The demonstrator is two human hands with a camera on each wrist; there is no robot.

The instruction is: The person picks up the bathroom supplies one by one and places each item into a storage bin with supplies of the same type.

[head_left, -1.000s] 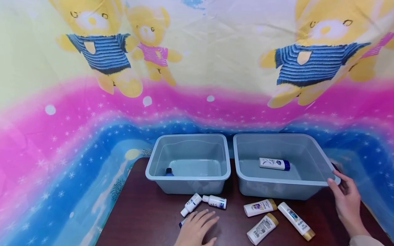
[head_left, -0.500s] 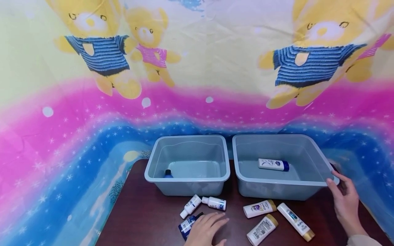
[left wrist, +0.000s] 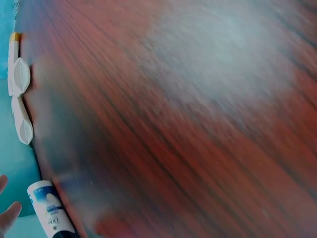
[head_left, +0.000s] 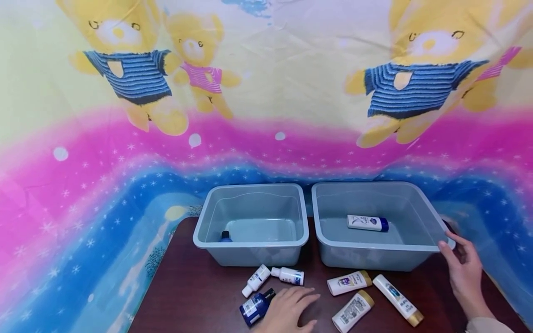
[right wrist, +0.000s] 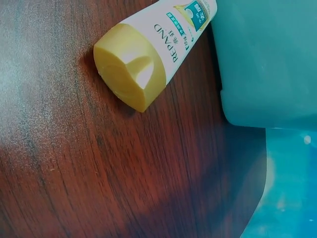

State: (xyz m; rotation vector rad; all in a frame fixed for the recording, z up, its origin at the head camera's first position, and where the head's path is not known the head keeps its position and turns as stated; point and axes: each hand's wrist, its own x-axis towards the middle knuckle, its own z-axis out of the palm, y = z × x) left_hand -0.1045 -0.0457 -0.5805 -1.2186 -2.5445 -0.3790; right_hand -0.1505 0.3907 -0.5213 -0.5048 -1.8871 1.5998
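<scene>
My left hand hovers low over the table's front, fingers spread and holding nothing. Just left of it lies a dark blue bottle with a black cap. Two small white bottles lie beyond that hand; one white bottle also shows near the fingertips in the left wrist view. At the right, my right hand grips the front right corner of the right grey bin between thumb and fingers. Inside that bin is a white bottle with a blue cap.
The left grey bin holds a dark-capped blue bottle, partly hidden by the front wall. Before the right bin lie white gold-capped bottles, one labelled REPAND. A bear-printed cloth hangs behind the table.
My left hand has moved right, off the dark blue bottle, which now shows in full. The right hand keeps its grip on the bin. The head view has shifted slightly.
</scene>
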